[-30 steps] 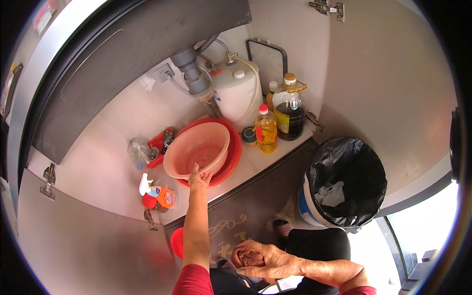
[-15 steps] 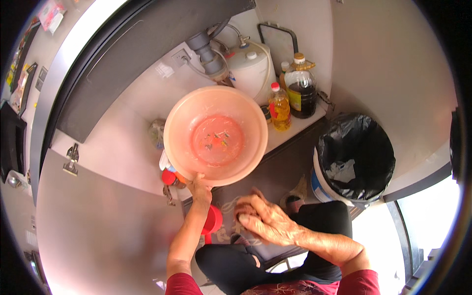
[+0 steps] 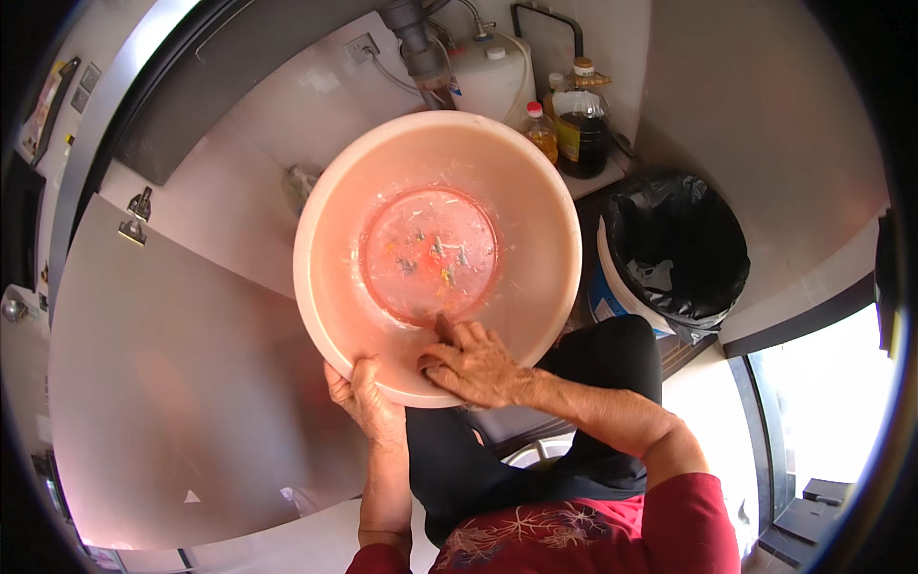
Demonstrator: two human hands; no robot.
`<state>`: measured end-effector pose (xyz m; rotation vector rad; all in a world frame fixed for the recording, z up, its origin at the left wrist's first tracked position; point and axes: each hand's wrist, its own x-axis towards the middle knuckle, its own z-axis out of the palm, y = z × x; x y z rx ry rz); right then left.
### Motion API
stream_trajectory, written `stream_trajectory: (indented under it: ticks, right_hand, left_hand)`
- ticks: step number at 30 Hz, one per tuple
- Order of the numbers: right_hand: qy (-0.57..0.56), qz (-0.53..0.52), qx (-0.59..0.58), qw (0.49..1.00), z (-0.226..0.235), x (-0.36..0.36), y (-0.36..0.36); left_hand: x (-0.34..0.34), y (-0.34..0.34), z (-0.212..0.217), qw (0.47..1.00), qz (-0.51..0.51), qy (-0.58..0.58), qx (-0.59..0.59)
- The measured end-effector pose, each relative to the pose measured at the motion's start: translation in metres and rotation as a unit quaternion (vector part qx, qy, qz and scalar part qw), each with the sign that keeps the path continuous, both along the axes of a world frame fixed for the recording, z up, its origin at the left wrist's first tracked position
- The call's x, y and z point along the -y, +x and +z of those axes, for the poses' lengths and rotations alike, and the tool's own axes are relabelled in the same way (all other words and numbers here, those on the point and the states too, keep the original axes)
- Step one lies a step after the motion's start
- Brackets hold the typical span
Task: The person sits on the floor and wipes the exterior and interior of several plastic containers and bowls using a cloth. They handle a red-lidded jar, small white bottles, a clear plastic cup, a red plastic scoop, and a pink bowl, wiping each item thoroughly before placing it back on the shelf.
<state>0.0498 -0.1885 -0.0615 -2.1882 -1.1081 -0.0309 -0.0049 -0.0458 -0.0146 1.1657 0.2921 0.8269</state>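
A large pink plastic basin (image 3: 535, 201) fills the middle of the view, lifted up close to the camera. Small food scraps and a little liquid lie on its flat bottom. My left hand (image 3: 361, 397) grips the basin's near rim from underneath. My right hand (image 3: 470, 362) reaches inside the basin, fingers spread on the inner wall at the edge of the bottom, touching the scraps. Both forearms come up from the lower edge, over my dark trousers and red top.
A bin lined with a black bag (image 3: 677, 247) stands at the right. Behind the basin are a white container (image 3: 492, 77), a dark oil bottle (image 3: 581, 120) and a small yellow bottle (image 3: 540, 129) on a counter. White walls curve around the left.
The basin has been lifted off the counter and brought close under the camera. My right hand has moved from below it into the basin.
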Motion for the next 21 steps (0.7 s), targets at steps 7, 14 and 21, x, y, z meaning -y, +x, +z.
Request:
stream_trajectory:
  ticks: [7, 14, 21]
  right_hand:
    - [-0.120, -0.177, 0.263, 0.941, -0.018, 0.040, 0.030]
    - [-0.114, -0.200, 0.211, 0.950, -0.004, 0.058, 0.001]
    - [0.086, -0.016, -0.135, 0.987, -0.028, 0.039, -0.061]
  left_hand:
    - [-0.003, -0.034, 0.016, 0.999, -0.003, 0.047, -0.017]
    - [-0.011, -0.039, 0.008, 0.999, -0.005, 0.039, -0.030]
    - [-0.002, -0.034, -0.030, 0.996, -0.032, 0.068, -0.048]
